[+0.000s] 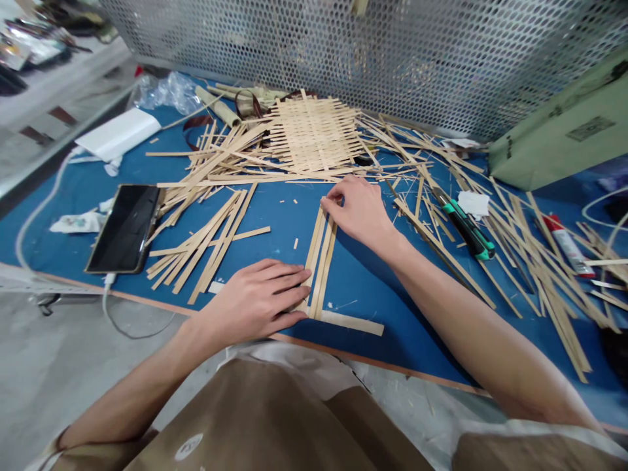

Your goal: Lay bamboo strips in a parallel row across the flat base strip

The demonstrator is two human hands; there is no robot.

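Flat, open left hand (252,302) lies with its fingers against the lower part of parallel bamboo strips (320,261). Right hand (356,209) curves narrowly over their upper ends; whether it pinches them cannot be told. These smooth, thin strips stand at lower centre on a blue mat (387,327), their lower ends touching a crosswise strip (350,322).

Left to right: a white cable (34,219) curves along the left; a black glossy phone (125,229) lies beside a crumpled tube (78,223); a white power bank (115,134) sits at upper left, near a clear plastic bag (167,93). A splintery heap of loose strips (199,245) spreads left of centre, below a flat woven lattice (314,134). To the right lie a green-and-black utility knife (466,222), white paper (473,204), a red-capped tube (564,245), and a green fabric bag (559,124), beneath a perforated metal screen (373,52).
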